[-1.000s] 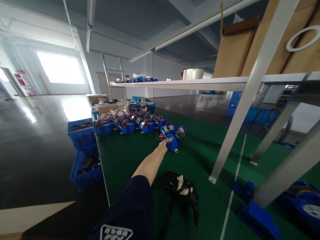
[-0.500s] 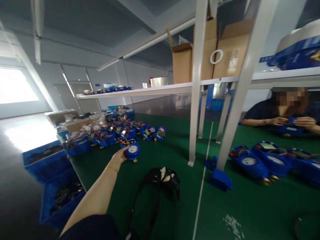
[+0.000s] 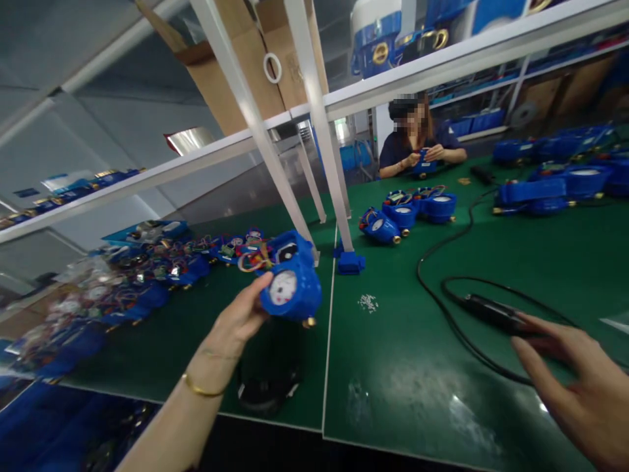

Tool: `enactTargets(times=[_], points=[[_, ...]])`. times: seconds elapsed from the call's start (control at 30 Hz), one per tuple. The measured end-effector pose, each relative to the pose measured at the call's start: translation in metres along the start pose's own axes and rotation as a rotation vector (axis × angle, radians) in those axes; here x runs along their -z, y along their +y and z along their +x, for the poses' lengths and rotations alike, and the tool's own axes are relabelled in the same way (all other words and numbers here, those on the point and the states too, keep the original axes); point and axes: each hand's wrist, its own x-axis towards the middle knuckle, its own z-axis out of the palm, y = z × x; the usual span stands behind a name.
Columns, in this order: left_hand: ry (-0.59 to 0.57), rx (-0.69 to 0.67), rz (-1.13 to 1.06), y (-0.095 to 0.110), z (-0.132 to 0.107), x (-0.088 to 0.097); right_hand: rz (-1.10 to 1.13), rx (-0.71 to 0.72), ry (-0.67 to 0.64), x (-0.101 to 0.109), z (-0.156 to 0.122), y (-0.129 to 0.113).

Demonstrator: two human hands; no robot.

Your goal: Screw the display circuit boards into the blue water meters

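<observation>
My left hand (image 3: 238, 321) grips a blue water meter (image 3: 299, 292) and holds it up over the green table. The meter has a round white dial, a brass fitting low on its right side and an opened compartment with coloured wires. My right hand (image 3: 574, 380) is low on the right, thumb and fingers apart. Its fingertips are at the rear end of a black corded electric screwdriver (image 3: 494, 314); whether they touch it I cannot tell. Small white pieces (image 3: 367, 302) are scattered between the hands.
Wired blue meters (image 3: 157, 288) crowd the table's left side. Several others (image 3: 403, 215) stand beyond the shelf posts, near a blue plastic part (image 3: 350, 262). A black strapped item (image 3: 268, 391) lies near the front edge. Across the table, a person (image 3: 420, 141) handles a blue meter. Cardboard boxes (image 3: 230, 72) sit on the shelf.
The view has swung right. My left hand has brought the water meter away from the pile, rightward and closer. My right hand and the electric screwdriver have come into view.
</observation>
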Motion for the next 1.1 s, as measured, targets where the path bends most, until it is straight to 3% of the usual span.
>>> enactTargets(times=[0.1, 0.2, 0.27, 0.37, 0.5, 0.6, 0.7, 0.8, 0.93, 1.1], points=[[-0.245, 0.207, 0.044, -0.077, -0.011, -0.060, 0.286, -0.181, -0.144, 0.000, 0.005, -0.007], [-0.403, 0.321, 0.121, -0.145, -0.019, -0.102, 0.453, -0.302, -0.203, -0.002, 0.008, -0.005], [-0.434, 0.352, 0.144, -0.177, -0.024, -0.119, 0.465, -0.301, -0.228, -0.004, 0.009, -0.003], [-0.429, 0.364, 0.149, -0.201, -0.032, -0.131, 0.393, -0.153, -0.238, -0.009, 0.008, -0.009], [-0.494, 0.348, 0.236, -0.198, -0.034, -0.127, 0.258, 0.244, -0.201, -0.020, 0.005, -0.031], [-0.527, 0.266, 0.305, -0.184, -0.027, -0.119, 0.150, 0.427, -0.212, -0.029, 0.000, -0.042], [-0.377, 0.201, 0.345, -0.169, -0.010, -0.119, 0.126, 0.464, -0.211, -0.036, -0.005, -0.043], [-0.283, 0.230, 0.386, -0.162, 0.013, -0.131, 0.126, 0.468, -0.182, -0.039, -0.009, -0.040], [-0.291, 0.168, 0.319, -0.159, 0.031, -0.153, 0.121, 0.484, -0.150, -0.038, -0.012, -0.034], [-0.353, -0.048, 0.136, -0.155, 0.019, -0.167, 0.169, 0.396, -0.097, -0.035, -0.014, -0.027]])
